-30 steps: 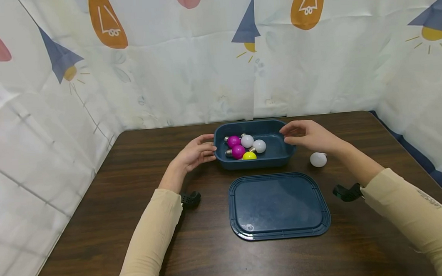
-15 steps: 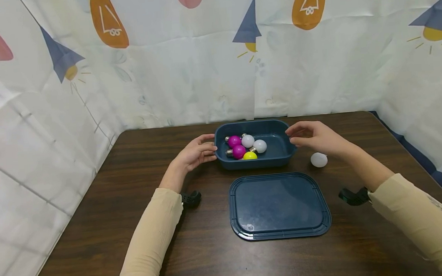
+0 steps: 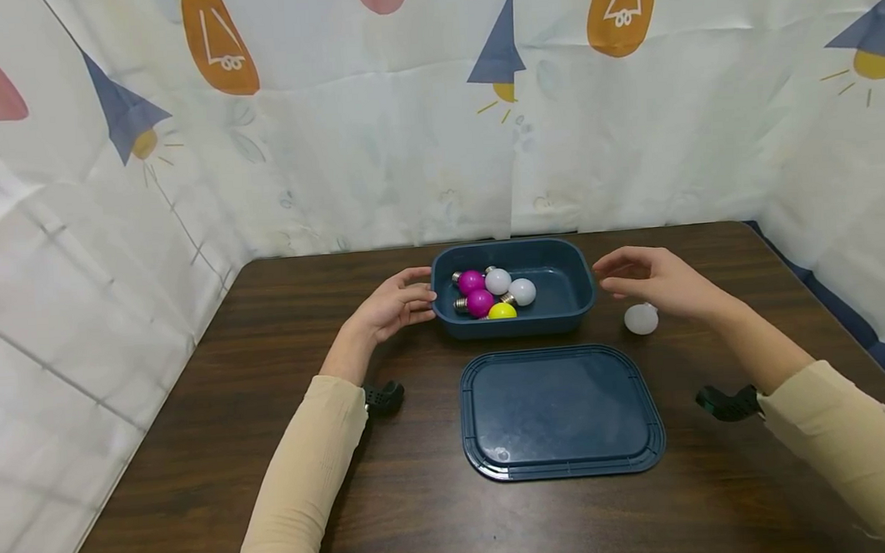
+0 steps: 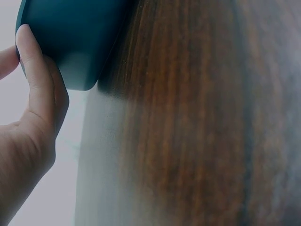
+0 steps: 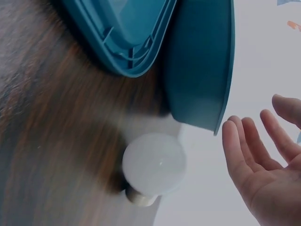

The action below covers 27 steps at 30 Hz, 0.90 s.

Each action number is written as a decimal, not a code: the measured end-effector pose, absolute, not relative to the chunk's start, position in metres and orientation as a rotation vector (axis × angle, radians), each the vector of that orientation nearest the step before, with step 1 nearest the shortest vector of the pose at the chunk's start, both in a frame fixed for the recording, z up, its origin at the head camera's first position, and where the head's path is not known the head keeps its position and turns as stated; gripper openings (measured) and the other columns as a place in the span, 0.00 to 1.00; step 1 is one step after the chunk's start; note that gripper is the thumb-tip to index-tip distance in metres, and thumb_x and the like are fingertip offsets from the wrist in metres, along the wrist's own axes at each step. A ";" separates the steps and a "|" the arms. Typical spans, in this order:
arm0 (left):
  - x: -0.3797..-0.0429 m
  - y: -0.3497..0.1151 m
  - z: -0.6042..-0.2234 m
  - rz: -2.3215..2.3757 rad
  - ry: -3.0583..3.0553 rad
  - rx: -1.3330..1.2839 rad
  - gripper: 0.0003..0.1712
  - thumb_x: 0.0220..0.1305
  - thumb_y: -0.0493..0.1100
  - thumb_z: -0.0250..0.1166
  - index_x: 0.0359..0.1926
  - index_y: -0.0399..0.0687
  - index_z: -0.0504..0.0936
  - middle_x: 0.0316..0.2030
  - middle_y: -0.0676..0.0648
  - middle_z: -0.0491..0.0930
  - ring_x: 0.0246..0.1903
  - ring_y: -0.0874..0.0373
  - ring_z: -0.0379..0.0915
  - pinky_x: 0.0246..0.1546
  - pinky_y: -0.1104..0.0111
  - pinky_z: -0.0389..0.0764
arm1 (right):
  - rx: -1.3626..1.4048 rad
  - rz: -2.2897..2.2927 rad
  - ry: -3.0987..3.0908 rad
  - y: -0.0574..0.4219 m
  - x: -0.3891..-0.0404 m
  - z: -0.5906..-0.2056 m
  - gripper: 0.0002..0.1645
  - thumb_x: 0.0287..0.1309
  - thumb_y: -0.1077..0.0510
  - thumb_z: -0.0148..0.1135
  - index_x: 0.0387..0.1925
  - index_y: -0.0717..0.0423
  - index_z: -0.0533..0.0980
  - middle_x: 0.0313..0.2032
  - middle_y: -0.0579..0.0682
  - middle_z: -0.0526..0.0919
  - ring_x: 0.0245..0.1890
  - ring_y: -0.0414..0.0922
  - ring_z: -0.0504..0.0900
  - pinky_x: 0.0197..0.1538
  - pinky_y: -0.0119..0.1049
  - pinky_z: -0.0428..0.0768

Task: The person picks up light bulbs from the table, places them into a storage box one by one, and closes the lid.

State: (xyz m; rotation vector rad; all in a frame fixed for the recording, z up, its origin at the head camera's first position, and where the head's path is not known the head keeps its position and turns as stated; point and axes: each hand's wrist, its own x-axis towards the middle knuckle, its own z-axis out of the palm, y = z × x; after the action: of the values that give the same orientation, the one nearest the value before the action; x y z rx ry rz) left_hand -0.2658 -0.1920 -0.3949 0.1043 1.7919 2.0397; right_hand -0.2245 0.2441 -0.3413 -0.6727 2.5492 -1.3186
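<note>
A dark blue plastic box (image 3: 520,327) sits at the far side of the table. Inside it lie two purple bulbs (image 3: 480,303), two white bulbs (image 3: 522,291) and a yellow bulb (image 3: 502,311). My left hand (image 3: 388,311) touches the box's left end with nearly straight fingers; in the left wrist view its fingertips (image 4: 26,37) lie against the wall near the rim. To the right of the box, my right hand (image 3: 664,281) hovers with loosely bent fingers and holds nothing. Below it, a white bulb (image 3: 641,319) lies on the table, its metal base visible in the right wrist view.
A dark blue lid (image 3: 562,412) lies flat on the brown wooden table (image 3: 425,511), in front of the box. White cloth (image 3: 376,163) printed with lamps hangs behind the table and along both sides.
My right hand has drawn away from the box's right end, moving rightward to above the loose white bulb. The left hand stays at the left end, and the bulbs have not moved.
</note>
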 end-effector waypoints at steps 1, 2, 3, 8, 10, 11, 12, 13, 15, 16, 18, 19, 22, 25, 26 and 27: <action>-0.266 -0.192 -0.395 2.041 1.792 0.103 0.35 0.75 0.31 0.58 0.78 0.44 0.56 0.54 0.36 0.74 0.39 0.54 0.83 0.43 0.66 0.86 | -0.669 -1.320 2.552 0.246 -0.224 -0.342 0.25 0.75 0.53 0.60 0.66 0.62 0.73 0.61 0.62 0.78 0.53 0.57 0.83 0.52 0.47 0.85; -0.266 -0.192 -0.396 2.044 1.791 0.098 0.35 0.75 0.31 0.58 0.78 0.44 0.57 0.54 0.36 0.74 0.39 0.54 0.83 0.43 0.66 0.86 | -0.667 -1.318 2.554 0.248 -0.224 -0.343 0.25 0.75 0.53 0.60 0.66 0.62 0.72 0.61 0.62 0.77 0.52 0.56 0.84 0.51 0.47 0.85; -0.265 -0.192 -0.396 2.043 1.794 0.098 0.35 0.75 0.31 0.58 0.78 0.44 0.56 0.55 0.35 0.73 0.39 0.54 0.83 0.43 0.66 0.86 | -0.661 -1.313 2.559 0.250 -0.223 -0.344 0.25 0.75 0.53 0.60 0.66 0.62 0.73 0.61 0.62 0.77 0.52 0.54 0.84 0.51 0.47 0.85; -0.265 -0.191 -0.398 2.043 1.793 0.093 0.36 0.75 0.31 0.58 0.78 0.44 0.56 0.58 0.32 0.71 0.39 0.54 0.82 0.43 0.66 0.86 | -0.633 -1.320 2.566 0.259 -0.220 -0.350 0.24 0.76 0.54 0.59 0.66 0.61 0.73 0.62 0.63 0.76 0.49 0.39 0.84 0.51 0.43 0.85; -0.264 -0.191 -0.398 2.043 1.791 0.094 0.35 0.75 0.31 0.58 0.78 0.44 0.56 0.59 0.31 0.71 0.39 0.54 0.82 0.43 0.66 0.86 | -0.627 -1.314 2.573 0.263 -0.220 -0.352 0.24 0.76 0.53 0.59 0.66 0.61 0.73 0.62 0.63 0.76 0.49 0.35 0.82 0.51 0.41 0.85; -0.264 -0.191 -0.398 2.043 1.791 0.092 0.35 0.75 0.31 0.58 0.78 0.44 0.56 0.58 0.32 0.71 0.39 0.54 0.82 0.43 0.66 0.86 | -0.620 -1.305 2.583 0.265 -0.220 -0.352 0.24 0.76 0.52 0.59 0.66 0.61 0.73 0.62 0.64 0.76 0.49 0.35 0.82 0.51 0.41 0.85; -0.264 -0.191 -0.398 2.043 1.791 0.092 0.35 0.75 0.32 0.58 0.78 0.44 0.56 0.58 0.32 0.72 0.39 0.54 0.83 0.43 0.66 0.86 | -0.613 -1.297 2.589 0.267 -0.219 -0.352 0.25 0.76 0.52 0.59 0.66 0.61 0.73 0.62 0.64 0.76 0.49 0.35 0.82 0.51 0.40 0.84; -0.264 -0.191 -0.397 2.044 1.792 0.091 0.35 0.75 0.32 0.58 0.78 0.44 0.56 0.57 0.33 0.73 0.39 0.55 0.83 0.43 0.66 0.86 | -0.604 -1.286 2.599 0.269 -0.219 -0.353 0.25 0.76 0.51 0.59 0.66 0.61 0.73 0.63 0.64 0.76 0.50 0.36 0.82 0.51 0.39 0.84; -0.265 -0.191 -0.397 2.046 1.791 0.090 0.35 0.75 0.32 0.59 0.78 0.45 0.56 0.55 0.35 0.73 0.38 0.55 0.82 0.43 0.66 0.86 | -0.581 -1.277 2.607 0.273 -0.218 -0.353 0.26 0.76 0.50 0.58 0.66 0.61 0.72 0.63 0.64 0.76 0.50 0.41 0.83 0.50 0.39 0.84; -0.265 -0.191 -0.397 2.048 1.791 0.090 0.35 0.75 0.32 0.58 0.78 0.45 0.56 0.54 0.35 0.74 0.38 0.55 0.82 0.43 0.66 0.86 | -0.566 -1.274 2.611 0.275 -0.218 -0.353 0.27 0.76 0.50 0.58 0.67 0.61 0.72 0.63 0.64 0.75 0.50 0.44 0.83 0.50 0.40 0.83; -0.265 -0.191 -0.396 2.047 1.794 0.092 0.35 0.76 0.32 0.58 0.78 0.45 0.56 0.55 0.35 0.73 0.38 0.54 0.82 0.43 0.66 0.86 | -0.545 -1.273 2.615 0.278 -0.217 -0.354 0.27 0.76 0.49 0.58 0.67 0.62 0.71 0.63 0.65 0.75 0.50 0.49 0.83 0.50 0.40 0.83; -0.265 -0.191 -0.396 2.047 1.792 0.091 0.35 0.76 0.32 0.58 0.78 0.45 0.56 0.55 0.35 0.73 0.38 0.54 0.82 0.43 0.66 0.86 | -0.537 -1.277 2.613 0.279 -0.217 -0.355 0.28 0.76 0.49 0.58 0.67 0.63 0.71 0.63 0.65 0.75 0.50 0.52 0.82 0.50 0.40 0.83; -0.264 -0.192 -0.395 2.042 1.793 0.097 0.35 0.76 0.32 0.58 0.78 0.44 0.55 0.57 0.33 0.72 0.38 0.54 0.82 0.43 0.66 0.86 | -0.523 -1.296 2.611 0.283 -0.216 -0.357 0.28 0.76 0.50 0.58 0.67 0.64 0.71 0.63 0.67 0.75 0.50 0.55 0.82 0.50 0.39 0.83; -0.264 -0.192 -0.395 2.039 1.790 0.100 0.36 0.75 0.32 0.58 0.78 0.44 0.55 0.57 0.32 0.72 0.38 0.54 0.83 0.43 0.66 0.86 | -0.511 -1.296 2.627 0.286 -0.216 -0.359 0.28 0.76 0.50 0.58 0.67 0.64 0.71 0.63 0.67 0.75 0.51 0.52 0.83 0.50 0.38 0.84; -0.265 -0.192 -0.394 2.039 1.791 0.104 0.36 0.75 0.32 0.58 0.78 0.44 0.55 0.57 0.32 0.72 0.38 0.54 0.83 0.43 0.66 0.86 | -0.501 -1.285 2.642 0.287 -0.216 -0.360 0.28 0.76 0.49 0.59 0.67 0.63 0.72 0.62 0.66 0.76 0.51 0.49 0.82 0.50 0.37 0.83; -0.265 -0.192 -0.394 2.041 1.792 0.107 0.35 0.75 0.32 0.58 0.78 0.44 0.56 0.56 0.32 0.72 0.38 0.54 0.83 0.43 0.66 0.86 | -0.496 -1.276 2.652 0.288 -0.216 -0.361 0.28 0.76 0.49 0.59 0.67 0.63 0.72 0.62 0.65 0.76 0.52 0.47 0.82 0.50 0.36 0.83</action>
State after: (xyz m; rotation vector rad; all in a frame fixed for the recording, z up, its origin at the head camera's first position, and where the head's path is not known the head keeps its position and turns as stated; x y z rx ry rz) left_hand -0.2651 -0.1916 -0.3943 0.1066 1.7921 2.0409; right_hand -0.2158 0.2877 -0.3606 -0.4958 2.6520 -1.2763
